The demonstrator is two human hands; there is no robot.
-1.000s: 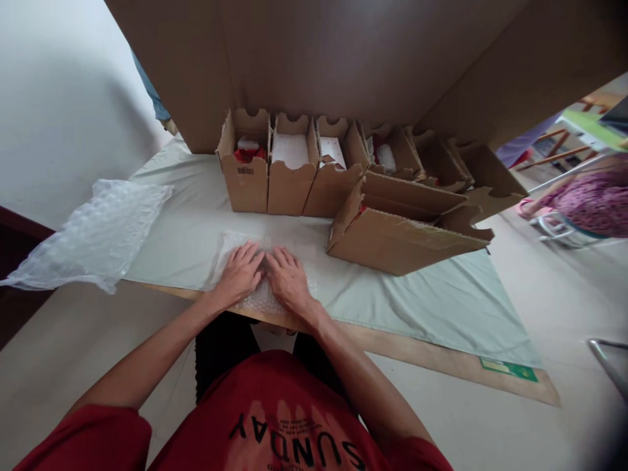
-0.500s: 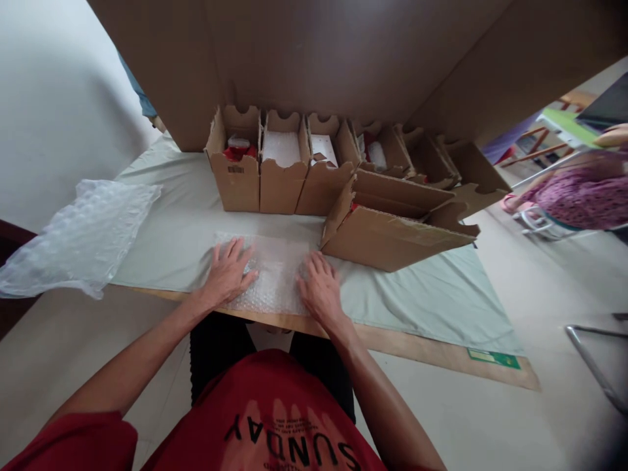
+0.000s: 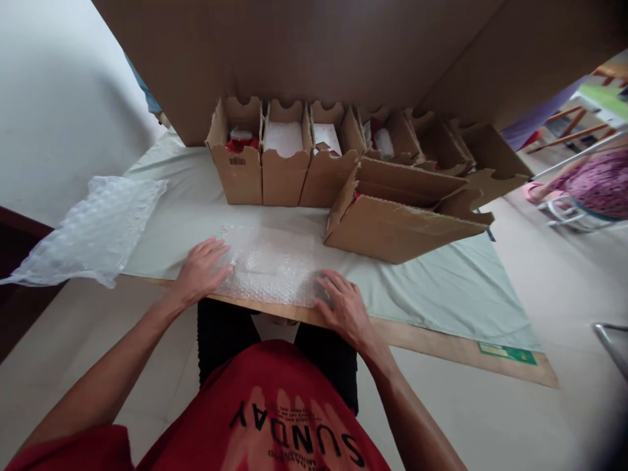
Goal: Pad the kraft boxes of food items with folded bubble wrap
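Observation:
A clear sheet of bubble wrap [image 3: 269, 265] lies flat on the pale green cloth near the table's front edge. At its left side rests my left hand [image 3: 202, 267], fingers spread, the fingertips touching the wrap's edge. My right hand [image 3: 341, 302] is at the lower right corner of the sheet, its fingers apart and slightly bent. Neither hand grips anything that I can see.
Several open cardboard bins [image 3: 282, 173] stand in a row behind the wrap, holding white and red items. Another cardboard bin [image 3: 402, 222] lies crosswise in front of them at right. More bubble wrap [image 3: 98, 229] hangs over the table's left edge. Large cardboard panels [image 3: 304, 52] rise behind.
Both hands have moved outward from the top of the bubble wrap to its left and right edges, uncovering more of the sheet. The view has shifted slightly.

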